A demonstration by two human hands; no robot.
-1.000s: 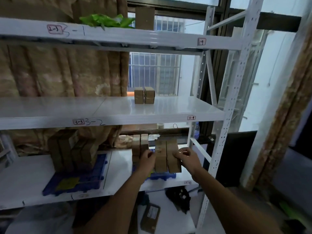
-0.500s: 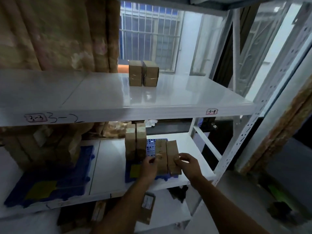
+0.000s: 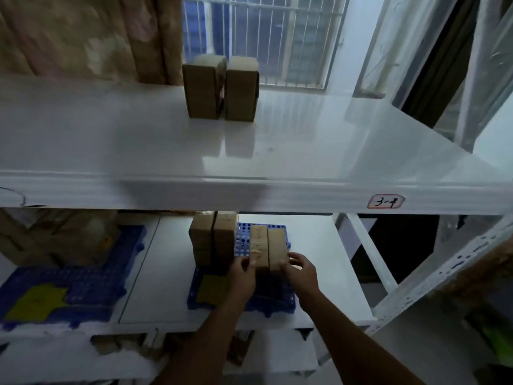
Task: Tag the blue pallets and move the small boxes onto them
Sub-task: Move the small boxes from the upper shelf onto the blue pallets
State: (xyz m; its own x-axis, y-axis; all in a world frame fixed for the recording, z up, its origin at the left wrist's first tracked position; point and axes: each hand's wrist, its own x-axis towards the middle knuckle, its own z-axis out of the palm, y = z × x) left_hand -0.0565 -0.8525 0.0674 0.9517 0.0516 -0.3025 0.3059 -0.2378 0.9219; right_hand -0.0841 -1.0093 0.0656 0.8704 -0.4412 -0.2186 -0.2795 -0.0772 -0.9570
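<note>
A blue pallet [image 3: 244,301] with a yellow tag [image 3: 209,287] lies on the lower shelf. A pair of small brown boxes [image 3: 268,247] stands on it. My left hand [image 3: 244,276] presses the pair's left side and my right hand [image 3: 301,270] its right side. Another pair of stacked boxes [image 3: 213,236] stands on the pallet's left rear. Two more small boxes [image 3: 220,88] stand upright on the middle shelf above. A second blue pallet [image 3: 91,290] with a yellow tag [image 3: 36,302] lies at the lower left, with brown boxes [image 3: 55,234] on its rear.
The white middle shelf's front edge [image 3: 249,193] carries a label "3-4" [image 3: 385,202] and overhangs the lower shelf. A white perforated upright [image 3: 444,270] and a diagonal brace [image 3: 369,245] stand at the right. A barred window [image 3: 263,37] is behind; curtains hang at the back left.
The view has dropped and closed in on the shelves. The pair of boxes in my hands has gone from above the pallet's front down onto the pallet.
</note>
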